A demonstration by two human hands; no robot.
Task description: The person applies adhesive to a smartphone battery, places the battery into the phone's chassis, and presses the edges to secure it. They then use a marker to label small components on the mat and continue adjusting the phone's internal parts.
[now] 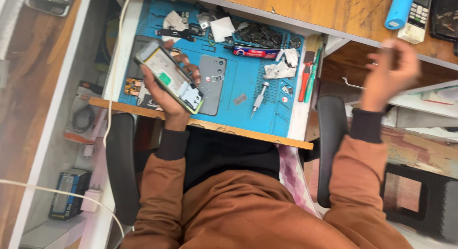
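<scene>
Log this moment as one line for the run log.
left hand: holds opened phone | right hand: raised off mat, blurred, contents unclear | blue mat: grey back cover, screwdriver

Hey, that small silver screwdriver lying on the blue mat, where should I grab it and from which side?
Grip the screwdriver around its thicker knurled upper handle, coming straight down from above with the right hand. It lies flat on the blue mat with bare mat on either side, and its thin tip points toward the desk edge.

Single head view: looks steeply down, close over the wearer's lap, onto blue work mat (pixel 243 82); frame tilted, no second view.
</scene>
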